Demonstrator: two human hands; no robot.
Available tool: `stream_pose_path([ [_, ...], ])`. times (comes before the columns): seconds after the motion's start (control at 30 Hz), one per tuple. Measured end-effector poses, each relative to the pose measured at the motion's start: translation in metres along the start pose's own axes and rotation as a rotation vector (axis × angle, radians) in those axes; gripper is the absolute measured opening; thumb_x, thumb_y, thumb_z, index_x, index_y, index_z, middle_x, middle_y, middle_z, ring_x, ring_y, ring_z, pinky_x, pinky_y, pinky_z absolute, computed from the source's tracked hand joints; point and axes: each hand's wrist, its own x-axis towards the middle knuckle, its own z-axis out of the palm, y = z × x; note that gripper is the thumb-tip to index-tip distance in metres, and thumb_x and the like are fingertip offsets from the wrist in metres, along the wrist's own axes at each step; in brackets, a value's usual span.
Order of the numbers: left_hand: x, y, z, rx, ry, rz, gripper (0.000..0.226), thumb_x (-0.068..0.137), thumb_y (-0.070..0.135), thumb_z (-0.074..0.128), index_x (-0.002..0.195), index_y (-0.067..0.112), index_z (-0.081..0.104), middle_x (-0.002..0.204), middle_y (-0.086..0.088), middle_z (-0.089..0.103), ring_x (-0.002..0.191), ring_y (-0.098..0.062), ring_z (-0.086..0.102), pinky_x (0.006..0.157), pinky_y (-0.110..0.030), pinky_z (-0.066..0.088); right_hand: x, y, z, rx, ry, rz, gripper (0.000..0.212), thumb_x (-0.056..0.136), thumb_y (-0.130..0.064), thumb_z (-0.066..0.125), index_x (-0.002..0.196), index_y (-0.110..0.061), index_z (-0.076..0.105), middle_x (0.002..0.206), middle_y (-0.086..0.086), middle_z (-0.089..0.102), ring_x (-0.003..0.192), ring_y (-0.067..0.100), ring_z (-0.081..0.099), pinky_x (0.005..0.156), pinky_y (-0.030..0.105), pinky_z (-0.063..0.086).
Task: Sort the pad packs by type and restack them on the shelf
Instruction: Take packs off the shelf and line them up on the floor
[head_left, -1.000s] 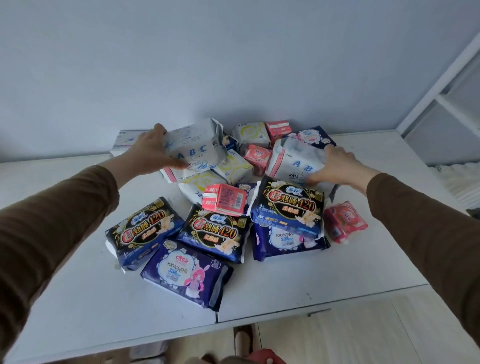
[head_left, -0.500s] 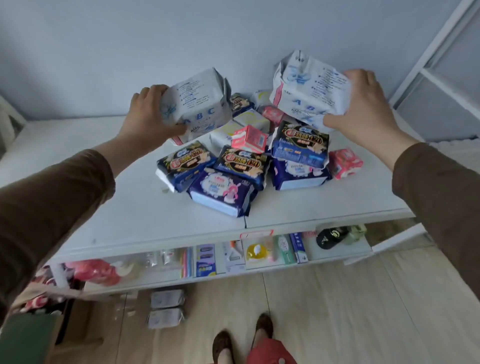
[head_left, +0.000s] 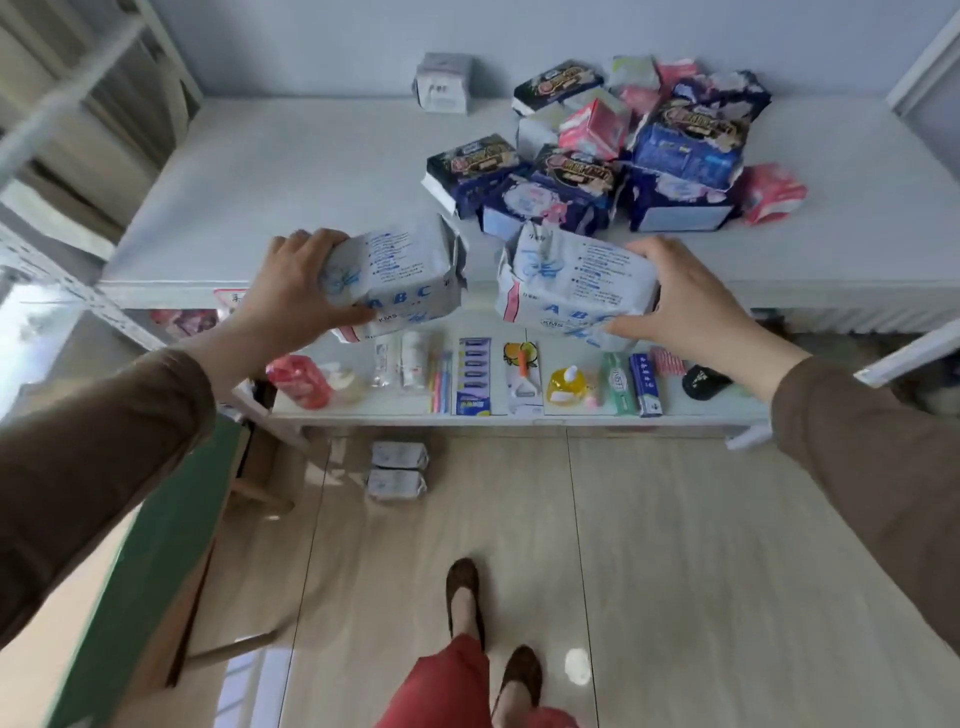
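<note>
While both hands were raised over the heap half a second ago, I now see them pulled back and lowered in front of the shelf edge.

Left hand (head_left: 291, 291): curled round the left white ABC pack (head_left: 397, 283), thumb under its lower face, fingers over the far end; earlier it held this pack above the shelf top, now the pack hangs out past the front edge.

White pack at the wall (head_left: 443, 88): stands alone at the back of the top shelf (head_left: 291, 171), well apart from the heap.

Right hand (head_left: 691, 306): grasping the right white ABC pack (head_left: 574, 288) from its right end, thumb along the lower edge; it was higher and further right before, and the two packs now sit side by side, near each other but apart.

Heap (head_left: 618, 150): dark blue packs, pink packs and pale ones piled on the right half of the top shelf, seemingly unchanged since the earlier frame.

Lower shelf (head_left: 519, 415): now fully in my view, with a red bottle (head_left: 301, 382), toothbrushes (head_left: 440, 382), a yellow bottle (head_left: 566, 384) and a toothpaste box (head_left: 644, 384) in a row.

Floor (head_left: 675, 545): two white packs (head_left: 397, 470) lie below the shelf, touching each other.
</note>
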Motion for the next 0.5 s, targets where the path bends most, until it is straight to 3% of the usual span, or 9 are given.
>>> stream_pose_path([
  [0.13, -0.076, -0.033, 0.027, -0.031, -0.108, -0.093, 0.087, 0.063, 0.053, 0.084, 0.134, 0.025, 0.043, 0.122, -0.011, 0.049, 0.113, -0.032, 0.045, 0.095, -0.047, 0.042, -0.044, -0.017, 0.059, 0.004, -0.126, 0.033, 0.077, 0.069, -0.042, 0.083, 0.132, -0.036, 0.04, 0.12, -0.014, 0.038, 0.111, 0.004, 0.034, 0.084, 0.028, 0.029],
  [0.23, -0.118, -0.067, 0.051, -0.044, -0.212, -0.142, 0.09, 0.064, 0.061, 0.08, 0.138, 0.03, 0.039, 0.126, -0.005, 0.05, 0.111, -0.027, 0.052, 0.089, -0.045, 0.049, -0.068, -0.033, 0.108, -0.011, -0.187, 0.073, 0.076, 0.065, -0.042, 0.084, 0.128, -0.039, 0.042, 0.117, -0.006, 0.047, 0.11, 0.015, 0.043, 0.08, 0.031, 0.03],
  [0.5, -0.188, -0.184, 0.147, -0.106, -0.498, -0.263, 0.09, 0.061, 0.062, 0.079, 0.137, 0.035, 0.037, 0.119, -0.001, 0.046, 0.111, -0.025, 0.043, 0.09, -0.046, 0.049, -0.126, -0.081, 0.257, 0.025, -0.366, 0.217, 0.074, 0.061, -0.05, 0.08, 0.124, -0.048, 0.042, 0.112, -0.02, 0.048, 0.106, 0.011, 0.037, 0.07, 0.028, 0.035],
])
